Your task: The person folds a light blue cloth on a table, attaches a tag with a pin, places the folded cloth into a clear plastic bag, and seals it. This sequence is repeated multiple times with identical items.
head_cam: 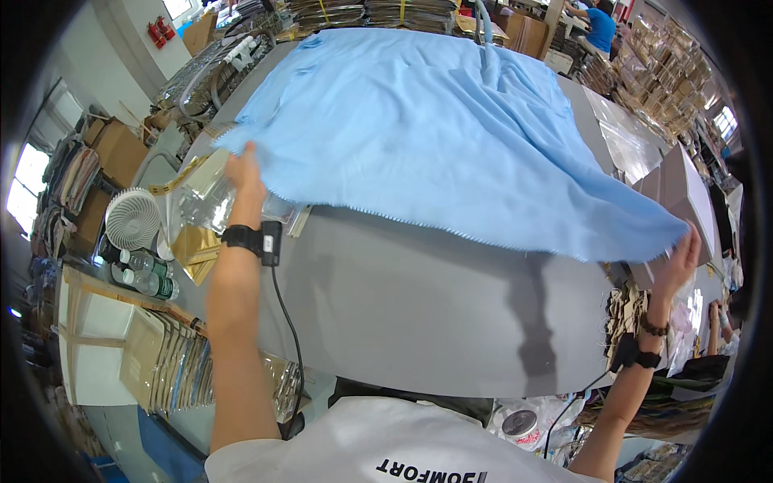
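Observation:
A light blue fabric piece with a stitched edge spreads over the far part of the grey table. Its near edge is stretched between my two hands, and folds run across its right side. My left hand grips the near left corner. At the far right, my right hand pinches the near right corner. Both hands look slightly blurred. The near edge appears raised off the tabletop, which shows bare in front of it. Each wrist wears a black strapped device with a cable.
At the left stand a white fan, plastic bottles and clear packaging bags. A white box is at the right, above brown scraps. Stacked packages line the far edge. A person in blue sits beyond.

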`<action>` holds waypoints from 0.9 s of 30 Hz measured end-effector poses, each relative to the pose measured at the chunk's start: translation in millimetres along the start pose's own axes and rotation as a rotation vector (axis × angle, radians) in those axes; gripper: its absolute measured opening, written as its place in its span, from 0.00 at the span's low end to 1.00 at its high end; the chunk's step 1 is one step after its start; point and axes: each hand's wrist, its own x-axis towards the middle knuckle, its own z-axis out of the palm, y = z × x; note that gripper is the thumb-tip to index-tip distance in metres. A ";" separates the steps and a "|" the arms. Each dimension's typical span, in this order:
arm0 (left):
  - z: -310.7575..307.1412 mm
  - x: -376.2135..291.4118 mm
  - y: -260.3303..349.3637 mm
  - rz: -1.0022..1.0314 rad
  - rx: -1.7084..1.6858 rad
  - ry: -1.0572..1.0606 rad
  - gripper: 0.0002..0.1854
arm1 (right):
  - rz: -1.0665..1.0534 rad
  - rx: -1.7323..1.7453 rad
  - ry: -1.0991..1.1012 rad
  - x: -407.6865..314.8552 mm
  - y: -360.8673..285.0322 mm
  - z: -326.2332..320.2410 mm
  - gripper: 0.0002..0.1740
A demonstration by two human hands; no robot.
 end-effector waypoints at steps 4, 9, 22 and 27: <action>40.0 -98.1 40.0 0.411 0.525 -0.271 0.22 | -0.465 -0.269 -0.663 -100.8 -88.0 117.4 0.13; 64.8 -229.0 88.9 0.550 0.400 -0.613 0.14 | -0.633 0.063 -1.028 -174.5 -157.3 217.2 0.22; 44.9 -264.5 55.1 0.569 0.629 -0.618 0.20 | -0.308 0.006 -0.575 -170.1 -146.7 167.2 0.13; -29.4 -208.3 79.7 0.520 0.608 -0.511 0.25 | -0.314 0.193 0.044 -134.8 -142.9 58.2 0.10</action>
